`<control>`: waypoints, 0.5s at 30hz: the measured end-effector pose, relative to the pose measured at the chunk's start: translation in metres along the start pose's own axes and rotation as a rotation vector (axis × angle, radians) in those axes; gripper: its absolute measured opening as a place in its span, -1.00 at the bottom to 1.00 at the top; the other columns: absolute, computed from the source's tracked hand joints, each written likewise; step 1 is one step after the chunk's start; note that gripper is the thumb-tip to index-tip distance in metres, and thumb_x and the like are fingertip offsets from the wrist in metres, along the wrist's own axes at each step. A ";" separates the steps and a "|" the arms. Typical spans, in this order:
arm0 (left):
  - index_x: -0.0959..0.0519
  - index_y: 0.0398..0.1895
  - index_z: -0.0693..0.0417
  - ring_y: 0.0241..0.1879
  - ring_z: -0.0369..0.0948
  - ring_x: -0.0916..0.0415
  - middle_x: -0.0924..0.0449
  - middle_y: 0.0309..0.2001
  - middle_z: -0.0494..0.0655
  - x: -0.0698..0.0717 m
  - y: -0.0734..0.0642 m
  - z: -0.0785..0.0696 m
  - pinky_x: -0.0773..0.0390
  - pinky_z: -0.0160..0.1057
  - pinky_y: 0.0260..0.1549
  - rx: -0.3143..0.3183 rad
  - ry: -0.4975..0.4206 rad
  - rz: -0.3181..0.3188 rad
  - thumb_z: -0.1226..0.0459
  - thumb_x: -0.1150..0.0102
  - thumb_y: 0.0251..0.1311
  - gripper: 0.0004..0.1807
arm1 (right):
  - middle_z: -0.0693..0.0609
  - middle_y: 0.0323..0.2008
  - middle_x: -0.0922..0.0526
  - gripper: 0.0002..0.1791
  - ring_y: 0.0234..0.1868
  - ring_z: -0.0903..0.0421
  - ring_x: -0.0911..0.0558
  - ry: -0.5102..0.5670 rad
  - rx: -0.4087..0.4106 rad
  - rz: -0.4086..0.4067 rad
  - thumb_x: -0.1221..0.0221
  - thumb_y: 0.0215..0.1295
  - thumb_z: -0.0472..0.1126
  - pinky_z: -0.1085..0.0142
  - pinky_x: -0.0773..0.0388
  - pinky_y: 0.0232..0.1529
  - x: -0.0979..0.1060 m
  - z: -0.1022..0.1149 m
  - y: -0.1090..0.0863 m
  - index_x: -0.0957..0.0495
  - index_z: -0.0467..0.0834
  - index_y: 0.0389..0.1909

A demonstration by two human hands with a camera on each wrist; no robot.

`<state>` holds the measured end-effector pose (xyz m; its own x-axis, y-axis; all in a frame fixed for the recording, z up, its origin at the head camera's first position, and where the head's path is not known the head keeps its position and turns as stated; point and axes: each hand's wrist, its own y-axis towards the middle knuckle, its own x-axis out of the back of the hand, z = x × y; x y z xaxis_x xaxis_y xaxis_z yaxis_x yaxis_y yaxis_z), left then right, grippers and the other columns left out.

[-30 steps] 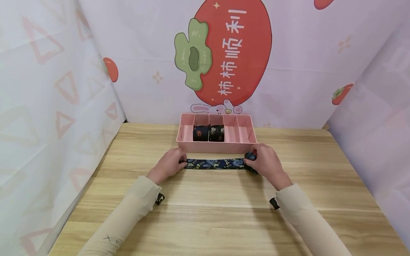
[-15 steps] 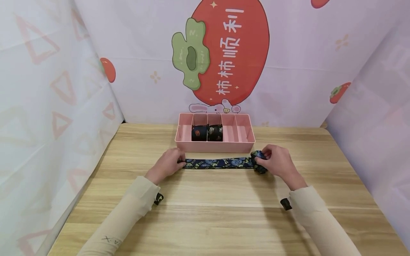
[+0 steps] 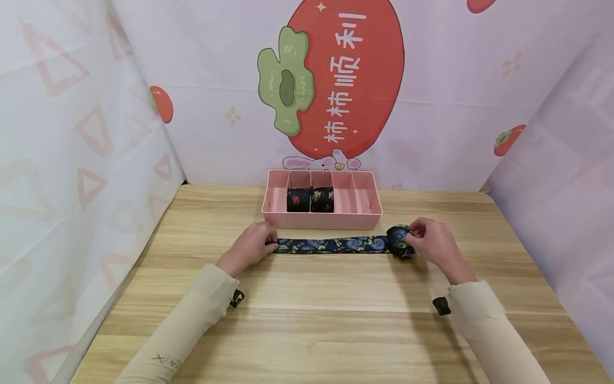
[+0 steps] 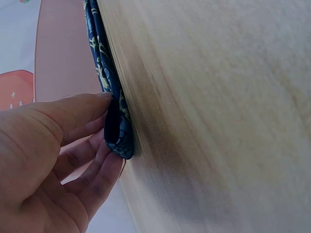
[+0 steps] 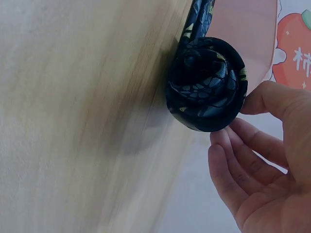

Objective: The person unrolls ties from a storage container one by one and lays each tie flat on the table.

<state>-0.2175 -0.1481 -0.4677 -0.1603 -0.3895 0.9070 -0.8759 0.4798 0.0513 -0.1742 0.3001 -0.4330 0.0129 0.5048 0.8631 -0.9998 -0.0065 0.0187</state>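
Observation:
A dark blue patterned necktie (image 3: 331, 245) stretches flat across the table in front of the pink box, its right part wound into a roll (image 3: 399, 241). My left hand (image 3: 251, 242) pinches the left end, where the left wrist view shows the fabric folded into a narrow loop (image 4: 119, 133). At the other end, my right hand (image 3: 434, 242) holds the outer side of the roll by thumb and fingertips. The right wrist view looks into the coiled layers (image 5: 206, 85), with the thumb (image 5: 267, 97) and fingers around the near side.
Behind the necktie stands the pink divided box (image 3: 322, 221). Two of its compartments hold dark patterned rolls, one with a red motif (image 3: 299, 200) and one with pale motifs (image 3: 322, 200). A printed cloth (image 3: 431, 106) hangs at the wooden table's (image 3: 336, 330) back and sides.
My right hand has moved right with the roll, and the flat stretch of necktie between the hands has grown longer. The left hand keeps its place at the folded end.

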 end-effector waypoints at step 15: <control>-0.70 -0.36 0.11 -0.32 -0.17 -0.54 -0.69 -0.34 -0.04 0.000 0.000 0.003 -0.64 -0.09 -0.18 0.002 -0.006 0.004 0.37 -0.45 0.26 -0.91 | -0.23 -0.22 -0.71 -0.69 -0.22 -0.09 -0.67 -0.086 0.149 -0.014 -0.43 0.28 -0.21 -0.07 -0.68 -0.11 -0.011 0.020 0.005 -0.68 -0.36 -0.11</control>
<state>-0.2186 -0.1508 -0.4686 -0.1661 -0.3923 0.9047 -0.8761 0.4798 0.0471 -0.1790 0.2769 -0.4325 0.0346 0.4298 0.9022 -0.9862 -0.1313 0.1004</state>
